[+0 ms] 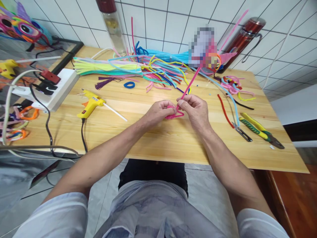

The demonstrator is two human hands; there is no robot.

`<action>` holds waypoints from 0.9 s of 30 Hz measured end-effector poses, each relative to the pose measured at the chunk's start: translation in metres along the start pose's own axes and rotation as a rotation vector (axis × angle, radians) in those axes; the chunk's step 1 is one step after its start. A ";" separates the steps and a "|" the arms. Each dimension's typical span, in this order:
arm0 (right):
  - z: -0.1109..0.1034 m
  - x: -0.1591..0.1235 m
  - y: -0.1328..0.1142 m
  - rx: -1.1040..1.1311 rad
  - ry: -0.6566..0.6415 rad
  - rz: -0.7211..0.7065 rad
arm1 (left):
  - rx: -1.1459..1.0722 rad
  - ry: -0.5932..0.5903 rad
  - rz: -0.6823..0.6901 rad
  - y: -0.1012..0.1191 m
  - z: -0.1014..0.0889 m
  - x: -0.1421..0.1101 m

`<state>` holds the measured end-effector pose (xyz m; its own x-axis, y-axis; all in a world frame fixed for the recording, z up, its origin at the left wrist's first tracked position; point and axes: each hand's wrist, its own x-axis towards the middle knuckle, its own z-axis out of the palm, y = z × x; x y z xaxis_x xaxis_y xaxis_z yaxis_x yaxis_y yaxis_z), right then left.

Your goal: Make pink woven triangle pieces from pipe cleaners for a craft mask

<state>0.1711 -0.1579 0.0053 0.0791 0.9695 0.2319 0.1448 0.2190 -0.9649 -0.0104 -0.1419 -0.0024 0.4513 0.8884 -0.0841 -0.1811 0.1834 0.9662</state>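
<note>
Over the middle of the wooden table, my left hand (162,110) is closed on a small coil of bright pink pipe cleaner (170,116). My right hand (194,107) pinches the same pipe cleaner just to the right of the coil. From there its long free end rises up and to the right, passing in front of a pixelated patch. A short bent loop of it shows between the two hands. Part of the coil is hidden behind the left fingers.
A yellow glue gun (92,104) lies left of the hands. Behind are bundled pipe cleaners (109,67) and a blue ring (129,85). Pliers (261,130) and small snips (242,133) lie right. A white power strip (58,91) and a red flask (244,36) flank the table.
</note>
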 end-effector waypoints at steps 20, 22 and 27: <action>-0.001 -0.006 0.012 -0.466 0.024 -0.588 | -0.016 0.074 0.106 -0.003 -0.006 0.007; -0.002 -0.004 0.015 -0.505 0.002 -0.645 | -0.028 0.117 0.130 -0.004 -0.007 0.008; -0.004 -0.002 0.014 -0.558 -0.049 -0.732 | -0.039 0.233 0.177 -0.006 -0.006 0.011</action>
<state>0.1772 -0.1573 -0.0078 -0.2601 0.6165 0.7432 0.5981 0.7071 -0.3772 -0.0095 -0.1307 -0.0105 0.1974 0.9800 0.0263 -0.2749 0.0296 0.9610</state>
